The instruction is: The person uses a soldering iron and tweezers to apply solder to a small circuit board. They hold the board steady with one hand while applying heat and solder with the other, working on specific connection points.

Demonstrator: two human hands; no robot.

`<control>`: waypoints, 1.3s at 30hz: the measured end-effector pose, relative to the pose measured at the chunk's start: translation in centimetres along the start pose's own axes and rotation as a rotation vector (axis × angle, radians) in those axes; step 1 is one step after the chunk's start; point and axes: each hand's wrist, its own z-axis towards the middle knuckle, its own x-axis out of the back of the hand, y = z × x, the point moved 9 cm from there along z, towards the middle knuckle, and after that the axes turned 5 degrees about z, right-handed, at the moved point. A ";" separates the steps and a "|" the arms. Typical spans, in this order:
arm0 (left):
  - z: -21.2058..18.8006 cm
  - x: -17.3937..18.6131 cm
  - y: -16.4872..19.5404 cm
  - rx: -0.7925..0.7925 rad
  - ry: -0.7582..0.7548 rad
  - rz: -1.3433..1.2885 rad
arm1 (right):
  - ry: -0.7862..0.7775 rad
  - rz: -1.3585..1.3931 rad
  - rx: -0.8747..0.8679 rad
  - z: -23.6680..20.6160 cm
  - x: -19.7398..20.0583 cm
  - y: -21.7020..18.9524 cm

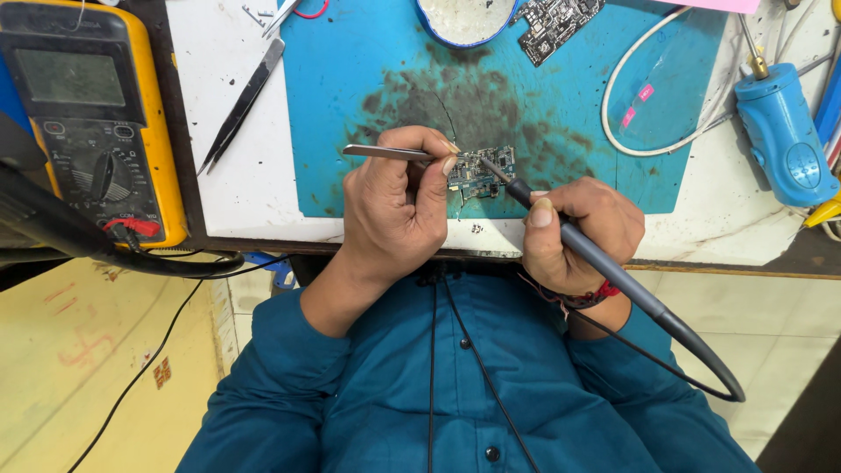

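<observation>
Nearest to me: teal shirt sleeves, both forearms reaching forward over the edge of the surface (pixel 236 188).

Right hand (pixel 578 232): closed around a grey soldering iron (pixel 604 267) in a pen grip, thumb on top. Its dark cord loops back past the wrist, which carries a red band. The iron's thin tip angles up and left and meets the small circuit board (pixel 480 173).

Left hand (pixel 394 206): fingers pinched shut on a pair of metal tweezers (pixel 385 152). The tweezers lie nearly level, tail end pointing left, tips hidden behind the fingertips at the board's left edge. I cannot tell whether the tips touch the board.

The board lies on a blue work mat (pixel 368 70), near the mat's front edge, between the two hands, on a dark scorched patch.

Left on the surface: a second pair of dark tweezers (pixel 241 105) lying diagonally on the white area, well apart from the hands. Beyond it, a yellow multimeter (pixel 96 114) with a black lead plugged in.

Far side: a round blue-rimmed dish (pixel 466 19) and another dark circuit board (pixel 554 24) at the mat's top edge. Right: a white cable loop (pixel 613 123) and a blue handheld tool (pixel 780 131).
</observation>
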 end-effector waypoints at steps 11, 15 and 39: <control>0.0 0.0 -0.1 0.002 0.005 -0.003 | 0.012 0.019 0.023 0.2 -0.1 -0.2; 0.1 0.0 0.0 0.001 0.009 0.007 | 0.006 0.007 0.020 0.2 -0.1 -0.2; 0.5 0.4 0.6 -0.171 0.164 0.097 | 0.114 0.009 0.042 0.6 -0.3 0.2</control>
